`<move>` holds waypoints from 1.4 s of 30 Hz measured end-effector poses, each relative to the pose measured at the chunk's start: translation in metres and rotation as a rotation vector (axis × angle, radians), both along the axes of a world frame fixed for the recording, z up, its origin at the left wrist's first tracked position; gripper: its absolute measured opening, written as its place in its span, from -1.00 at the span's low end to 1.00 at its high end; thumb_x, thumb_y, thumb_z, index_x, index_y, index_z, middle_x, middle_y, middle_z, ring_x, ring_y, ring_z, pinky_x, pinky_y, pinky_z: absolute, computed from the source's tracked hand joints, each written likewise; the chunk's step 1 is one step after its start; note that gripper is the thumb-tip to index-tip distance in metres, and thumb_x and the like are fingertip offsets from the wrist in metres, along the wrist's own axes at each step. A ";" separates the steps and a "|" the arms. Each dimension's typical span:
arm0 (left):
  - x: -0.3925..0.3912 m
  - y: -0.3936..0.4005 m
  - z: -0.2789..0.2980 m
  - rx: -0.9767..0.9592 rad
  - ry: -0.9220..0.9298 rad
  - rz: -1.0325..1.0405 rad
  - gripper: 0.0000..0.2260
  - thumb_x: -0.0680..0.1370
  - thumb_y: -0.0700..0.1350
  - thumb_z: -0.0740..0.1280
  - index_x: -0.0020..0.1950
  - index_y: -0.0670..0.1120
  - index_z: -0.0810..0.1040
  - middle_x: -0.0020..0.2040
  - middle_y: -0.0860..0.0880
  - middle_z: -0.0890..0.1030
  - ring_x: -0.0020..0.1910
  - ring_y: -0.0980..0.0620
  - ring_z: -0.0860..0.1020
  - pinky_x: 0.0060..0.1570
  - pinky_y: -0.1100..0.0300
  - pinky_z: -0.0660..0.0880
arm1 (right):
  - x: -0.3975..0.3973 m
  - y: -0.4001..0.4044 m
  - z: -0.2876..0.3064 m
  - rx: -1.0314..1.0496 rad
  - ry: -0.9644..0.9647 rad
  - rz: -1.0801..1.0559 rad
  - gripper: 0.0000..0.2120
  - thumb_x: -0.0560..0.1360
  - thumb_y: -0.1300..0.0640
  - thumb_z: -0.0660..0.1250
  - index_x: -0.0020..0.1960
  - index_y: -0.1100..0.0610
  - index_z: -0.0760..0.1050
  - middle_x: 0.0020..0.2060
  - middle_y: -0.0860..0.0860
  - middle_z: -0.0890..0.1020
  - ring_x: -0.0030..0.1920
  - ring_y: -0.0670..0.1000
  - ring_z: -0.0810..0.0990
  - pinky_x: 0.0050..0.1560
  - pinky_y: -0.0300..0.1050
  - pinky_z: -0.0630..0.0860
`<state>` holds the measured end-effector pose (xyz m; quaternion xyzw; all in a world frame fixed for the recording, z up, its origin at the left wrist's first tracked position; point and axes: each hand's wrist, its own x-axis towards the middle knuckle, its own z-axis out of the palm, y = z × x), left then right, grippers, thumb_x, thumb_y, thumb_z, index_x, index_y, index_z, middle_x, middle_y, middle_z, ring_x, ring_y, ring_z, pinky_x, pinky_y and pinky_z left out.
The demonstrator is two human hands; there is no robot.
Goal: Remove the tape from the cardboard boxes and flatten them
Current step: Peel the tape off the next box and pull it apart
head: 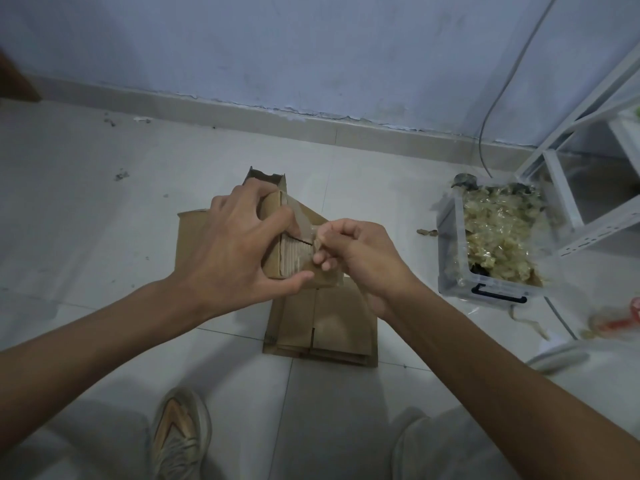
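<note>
A small brown cardboard box (273,237) is held up above the floor in the middle of the view. My left hand (235,244) grips it from the left, fingers over its top and thumb under its near edge. My right hand (353,258) pinches a strip of clear tape (304,225) that stretches from the box's top edge to my fingertips. Beneath the box lie flattened cardboard pieces (329,327) on the tiled floor, one reaching out to the left behind my left hand.
A clear plastic bin (450,258) filled with crumpled tape stands on the floor at the right. Behind it is a white metal rack (568,202), with a grey cable down the wall. My shoe (180,434) and knees are at the bottom.
</note>
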<state>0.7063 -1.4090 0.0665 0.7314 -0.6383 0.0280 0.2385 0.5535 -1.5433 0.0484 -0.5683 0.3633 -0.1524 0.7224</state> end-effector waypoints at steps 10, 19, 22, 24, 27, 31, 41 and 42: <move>0.003 -0.001 0.007 -0.019 -0.030 0.026 -0.47 0.36 0.35 0.41 0.10 -0.03 0.60 0.23 -0.19 0.45 0.15 -0.12 0.45 0.12 0.02 0.30 | 0.001 0.001 -0.015 -0.985 0.087 -0.064 -0.83 0.65 0.08 0.39 -0.08 0.11 0.66 -0.20 -0.06 0.63 -0.18 -0.06 0.61 -0.15 -0.09 0.58; 0.006 0.003 0.003 -0.004 -0.013 0.025 -0.48 0.37 0.33 0.42 0.10 -0.03 0.60 0.23 -0.18 0.44 0.18 -0.12 0.45 0.14 -0.06 0.37 | -0.002 -0.003 -0.009 -0.637 0.170 0.066 -0.85 0.59 -0.06 0.45 -0.01 0.02 0.65 -0.17 -0.11 0.68 -0.18 -0.17 0.62 -0.21 -0.29 0.53; 0.006 0.005 0.002 0.011 -0.024 0.016 -0.48 0.37 0.35 0.41 0.10 -0.02 0.60 0.24 -0.18 0.44 0.18 -0.14 0.45 0.15 -0.08 0.38 | -0.001 -0.002 -0.004 -0.598 0.152 0.124 -0.85 0.60 -0.01 0.46 -0.05 0.06 0.66 -0.25 -0.05 0.70 -0.25 -0.14 0.64 -0.21 -0.24 0.56; 0.005 0.006 0.000 0.024 -0.041 0.005 -0.48 0.38 0.36 0.40 0.09 -0.03 0.60 0.22 -0.19 0.45 0.16 -0.15 0.46 0.14 -0.11 0.39 | -0.001 -0.002 0.000 -0.550 0.179 0.152 -0.84 0.60 0.00 0.46 -0.05 0.09 0.66 -0.28 0.02 0.72 -0.29 -0.08 0.67 -0.21 -0.14 0.63; 0.003 0.006 -0.002 0.033 -0.095 -0.009 -0.49 0.38 0.34 0.40 0.06 -0.05 0.60 0.22 -0.20 0.47 0.16 -0.17 0.47 0.12 -0.11 0.39 | 0.000 0.002 0.003 -0.419 0.218 0.148 -0.83 0.61 0.03 0.45 -0.05 0.12 0.66 -0.32 0.08 0.72 -0.36 -0.04 0.65 -0.17 -0.06 0.67; 0.001 0.005 -0.005 0.048 -0.157 0.006 -0.46 0.39 0.37 0.38 0.06 -0.08 0.61 0.23 -0.24 0.48 0.17 -0.22 0.47 0.11 -0.13 0.38 | 0.002 0.012 -0.003 -0.308 0.229 0.013 -0.82 0.62 0.03 0.43 -0.04 0.14 0.66 -0.37 0.04 0.70 -0.40 -0.08 0.62 -0.21 -0.15 0.62; 0.006 0.003 0.000 0.044 -0.099 -0.015 -0.44 0.39 0.38 0.39 0.10 -0.06 0.61 0.24 -0.22 0.45 0.19 -0.17 0.45 0.13 -0.13 0.41 | 0.001 -0.017 -0.001 -0.753 0.209 0.393 -0.77 0.60 -0.14 0.42 -0.03 0.01 0.53 -0.28 -0.09 0.63 -0.30 -0.12 0.56 -0.28 -0.11 0.50; 0.007 0.003 -0.001 0.051 -0.100 -0.044 -0.45 0.40 0.38 0.39 0.09 -0.06 0.61 0.23 -0.22 0.46 0.18 -0.17 0.46 0.12 -0.14 0.42 | 0.000 -0.023 0.000 -0.894 0.290 0.478 -0.75 0.62 -0.18 0.37 -0.03 -0.01 0.50 -0.30 -0.11 0.60 -0.31 -0.14 0.53 -0.30 -0.12 0.42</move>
